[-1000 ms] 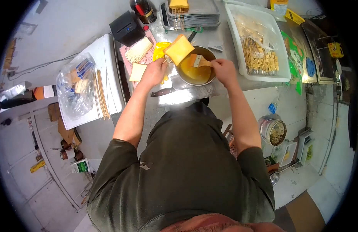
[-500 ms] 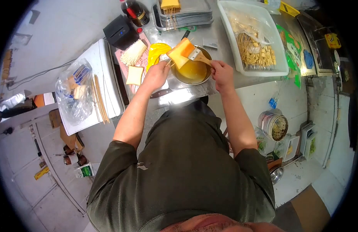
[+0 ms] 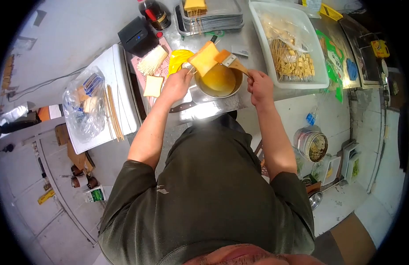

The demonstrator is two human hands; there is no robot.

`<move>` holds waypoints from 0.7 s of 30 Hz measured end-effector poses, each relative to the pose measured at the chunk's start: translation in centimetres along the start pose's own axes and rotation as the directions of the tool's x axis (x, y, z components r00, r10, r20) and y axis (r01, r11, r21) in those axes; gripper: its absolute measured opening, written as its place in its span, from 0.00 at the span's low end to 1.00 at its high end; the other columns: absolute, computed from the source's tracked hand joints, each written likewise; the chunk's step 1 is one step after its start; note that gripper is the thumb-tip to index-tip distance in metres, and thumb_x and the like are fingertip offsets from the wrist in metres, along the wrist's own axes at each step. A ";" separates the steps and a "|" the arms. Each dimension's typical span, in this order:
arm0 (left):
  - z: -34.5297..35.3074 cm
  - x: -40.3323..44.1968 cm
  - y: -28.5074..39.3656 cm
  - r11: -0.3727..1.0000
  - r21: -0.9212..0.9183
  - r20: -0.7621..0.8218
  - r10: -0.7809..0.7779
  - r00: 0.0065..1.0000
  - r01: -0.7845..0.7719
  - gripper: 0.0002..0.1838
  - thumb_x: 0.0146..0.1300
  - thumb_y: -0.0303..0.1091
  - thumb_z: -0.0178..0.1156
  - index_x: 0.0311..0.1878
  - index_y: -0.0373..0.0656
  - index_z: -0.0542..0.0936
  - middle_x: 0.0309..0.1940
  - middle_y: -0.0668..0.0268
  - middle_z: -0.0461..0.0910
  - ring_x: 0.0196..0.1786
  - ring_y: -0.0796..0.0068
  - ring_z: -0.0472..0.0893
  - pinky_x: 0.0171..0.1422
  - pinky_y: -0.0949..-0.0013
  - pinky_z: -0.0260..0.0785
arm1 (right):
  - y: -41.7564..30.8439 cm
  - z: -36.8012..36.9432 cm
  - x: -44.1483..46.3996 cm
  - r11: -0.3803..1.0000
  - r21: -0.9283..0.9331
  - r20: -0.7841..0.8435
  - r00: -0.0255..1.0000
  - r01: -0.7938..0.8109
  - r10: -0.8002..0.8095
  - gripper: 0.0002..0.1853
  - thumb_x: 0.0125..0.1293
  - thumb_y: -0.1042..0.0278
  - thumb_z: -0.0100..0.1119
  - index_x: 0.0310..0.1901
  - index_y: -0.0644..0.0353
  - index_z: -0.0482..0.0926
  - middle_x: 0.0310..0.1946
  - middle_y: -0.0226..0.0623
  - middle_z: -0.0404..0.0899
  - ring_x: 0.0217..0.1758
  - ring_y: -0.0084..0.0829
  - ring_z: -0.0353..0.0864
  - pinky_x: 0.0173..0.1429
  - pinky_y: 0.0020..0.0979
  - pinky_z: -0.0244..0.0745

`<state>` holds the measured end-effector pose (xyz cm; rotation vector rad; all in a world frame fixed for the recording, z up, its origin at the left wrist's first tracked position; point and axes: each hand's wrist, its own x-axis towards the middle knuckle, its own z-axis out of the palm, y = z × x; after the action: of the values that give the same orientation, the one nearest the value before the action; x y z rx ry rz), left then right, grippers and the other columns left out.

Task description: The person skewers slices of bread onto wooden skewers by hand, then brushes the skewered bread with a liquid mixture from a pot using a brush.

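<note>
My left hand (image 3: 178, 85) is closed round the thin sticks of a skewered bread slice (image 3: 203, 59). The slice is orange-yellow and hangs over the far left part of a metal pot (image 3: 236, 90) with yellow liquid (image 3: 218, 83) in it. In my right hand (image 3: 260, 88) is the wooden handle of a flat brush (image 3: 231, 61). Its bristles are at the right edge of the slice; whether they touch it I cannot tell. A paler skewered bread slice (image 3: 153, 86) lies left of my left hand, close to a bundle of white enoki-like strands (image 3: 152, 61).
A white bin (image 3: 320, 79) of skewered cubes stands right of the pot. Stacked metal trays (image 3: 217, 23) and a dark bottle (image 3: 154, 14) are at the back. A black box (image 3: 137, 34) and a white surface (image 3: 127, 104) with loose sticks (image 3: 112, 112) are at left.
My right hand and the brush have moved right, drawing the bristles from the slice's middle to its right edge. The slice has shifted slightly left and turned flatter towards me.
</note>
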<state>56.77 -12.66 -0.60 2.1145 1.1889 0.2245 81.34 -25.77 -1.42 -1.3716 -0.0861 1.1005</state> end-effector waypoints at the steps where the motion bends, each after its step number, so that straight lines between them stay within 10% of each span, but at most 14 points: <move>1: -0.1 0.0 0.2 1.000 -0.003 -0.001 0.009 1.000 -0.009 0.14 0.70 0.40 0.53 0.43 0.37 0.79 0.32 0.45 0.80 0.39 0.45 0.81 0.44 0.54 0.72 | -0.7 1.0 -0.5 0.999 0.038 0.021 1.000 0.019 -0.020 0.08 0.60 0.70 0.62 0.33 0.67 0.82 0.19 0.27 0.71 0.17 0.17 0.64 0.21 0.23 0.57; 21: 0.3 0.2 -0.6 1.000 0.022 -0.015 0.009 1.000 -0.008 0.16 0.70 0.41 0.53 0.43 0.36 0.78 0.31 0.45 0.80 0.39 0.44 0.81 0.45 0.54 0.72 | 1.4 -0.1 -0.4 0.992 -0.124 -0.028 0.999 0.014 -0.017 0.08 0.63 0.69 0.61 0.36 0.67 0.80 0.19 0.28 0.72 0.18 0.19 0.67 0.22 0.25 0.60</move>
<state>56.62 -12.47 -1.19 2.1407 1.1962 0.2328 80.38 -26.38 -2.37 -1.4945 -0.1456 1.0769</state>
